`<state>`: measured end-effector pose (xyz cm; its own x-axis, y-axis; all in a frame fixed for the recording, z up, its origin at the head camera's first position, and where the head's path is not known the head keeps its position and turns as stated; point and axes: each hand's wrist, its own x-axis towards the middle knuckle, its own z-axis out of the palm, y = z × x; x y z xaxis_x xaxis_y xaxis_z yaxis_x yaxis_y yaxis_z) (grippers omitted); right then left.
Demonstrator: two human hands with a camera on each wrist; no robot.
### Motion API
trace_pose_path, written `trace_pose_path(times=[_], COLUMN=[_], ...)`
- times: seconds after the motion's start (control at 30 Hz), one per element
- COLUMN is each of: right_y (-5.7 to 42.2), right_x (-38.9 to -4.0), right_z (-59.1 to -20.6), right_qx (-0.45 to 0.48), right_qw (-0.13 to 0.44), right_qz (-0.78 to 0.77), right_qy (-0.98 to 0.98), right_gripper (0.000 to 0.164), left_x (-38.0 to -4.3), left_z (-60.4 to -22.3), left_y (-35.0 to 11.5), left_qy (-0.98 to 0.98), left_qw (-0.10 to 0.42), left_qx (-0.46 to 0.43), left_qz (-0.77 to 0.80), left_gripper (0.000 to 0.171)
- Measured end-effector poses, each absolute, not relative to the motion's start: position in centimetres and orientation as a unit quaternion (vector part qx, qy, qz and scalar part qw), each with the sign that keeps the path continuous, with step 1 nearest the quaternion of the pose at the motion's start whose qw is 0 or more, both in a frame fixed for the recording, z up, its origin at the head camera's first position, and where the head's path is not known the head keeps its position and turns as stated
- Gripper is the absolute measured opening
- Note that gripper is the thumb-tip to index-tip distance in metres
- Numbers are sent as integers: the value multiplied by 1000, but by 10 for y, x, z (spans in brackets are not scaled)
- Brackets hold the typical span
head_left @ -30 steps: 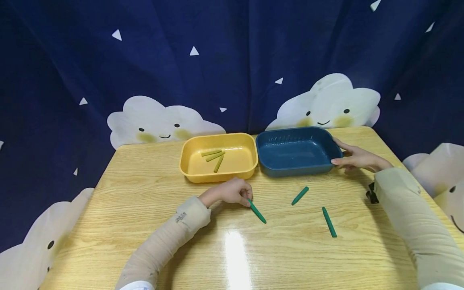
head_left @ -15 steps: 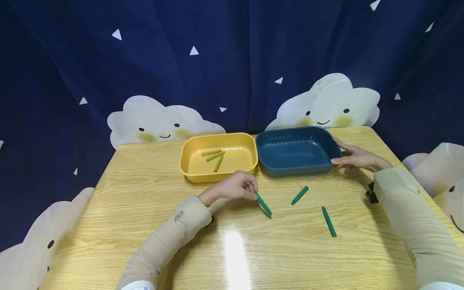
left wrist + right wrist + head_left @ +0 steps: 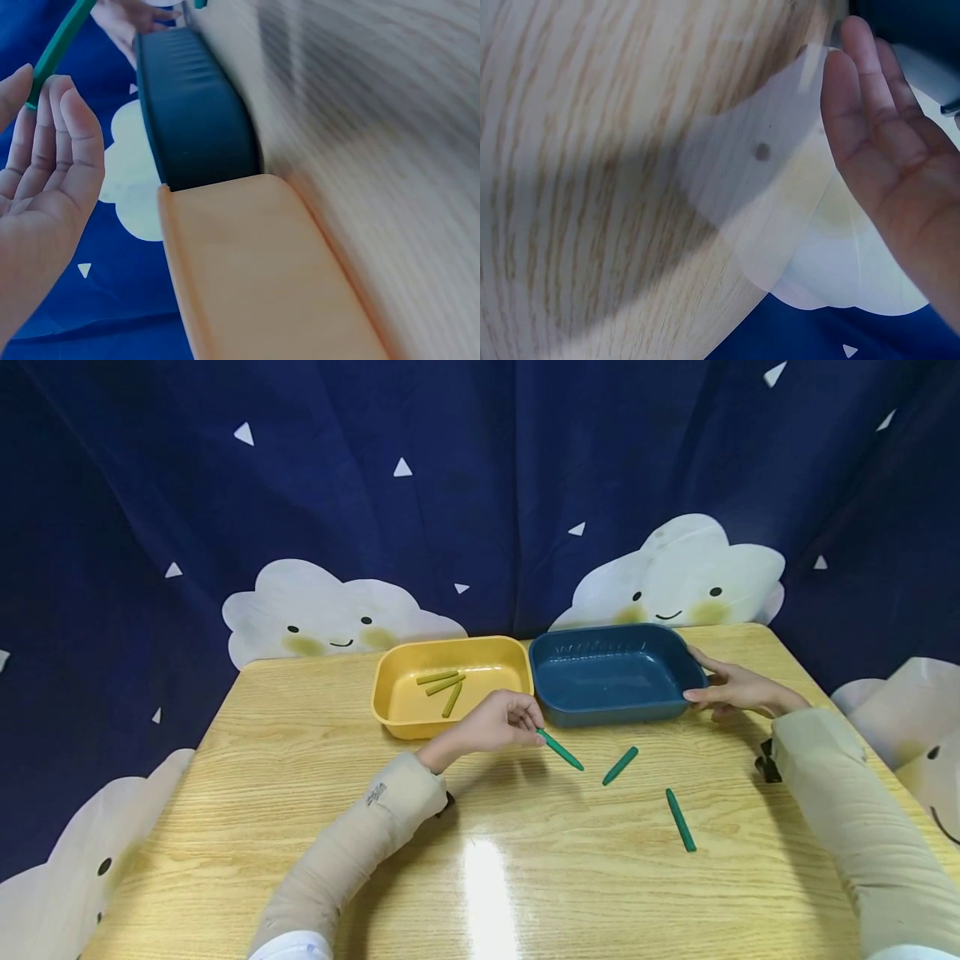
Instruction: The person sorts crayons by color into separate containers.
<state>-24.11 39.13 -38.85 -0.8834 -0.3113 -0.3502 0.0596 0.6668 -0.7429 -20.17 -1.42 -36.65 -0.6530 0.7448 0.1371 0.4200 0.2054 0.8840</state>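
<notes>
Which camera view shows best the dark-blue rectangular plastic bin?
Head view: the bin shows its interior and nearly whole rim. Left wrist shows its outer side; right wrist, only a cropped part.

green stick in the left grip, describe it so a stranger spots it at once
On the wooden table, find the yellow tray and the blue tray side by side at the back. On the near side of where they meet, a slim green stick slants out from the left grip. It is the only green stick being held; the other two lie on the table.
</notes>
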Motion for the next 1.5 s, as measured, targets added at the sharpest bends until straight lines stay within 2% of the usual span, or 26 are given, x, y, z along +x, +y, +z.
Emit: trace_pose_path(times=[0.4,0.53,0.9,1.2,1.5], right_y=[391,391,390,391,392], right_x=[-241,-240,-240,-239,-240], right_z=[-390,-389,-389,-388,-389], right_qx=[-73,-75,-83,-82,-84], right_qw=[233,233,230,228,227], right_qz=[-404,-408,-413,-411,-410], right_qy=[882,880,877,879,879], right_gripper=[90,90,90,89,88], left_x=[-217,-225,-250,-269,-285], left_z=[-343,-335,-313,-300,-287], left_y=[2,6,12,28,50], left_qy=[760,751,718,714,715], left_qw=[120,120,78,99,123], left_qx=[342,331,330,313,289], left_qz=[539,559,608,618,625], left_gripper=[8,9,10,15,9])
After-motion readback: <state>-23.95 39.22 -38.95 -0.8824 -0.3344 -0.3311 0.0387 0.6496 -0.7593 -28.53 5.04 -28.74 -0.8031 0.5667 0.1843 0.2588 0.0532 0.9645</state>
